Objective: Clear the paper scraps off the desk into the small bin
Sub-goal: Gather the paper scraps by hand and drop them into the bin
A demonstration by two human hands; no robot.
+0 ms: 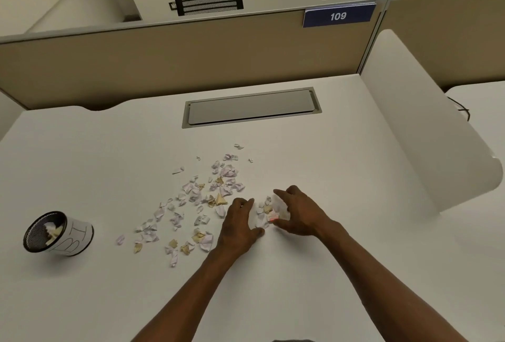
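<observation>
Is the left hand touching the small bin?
Apart. The head view shows bare desk and loose scraps between the left hand and the small bin.
</observation>
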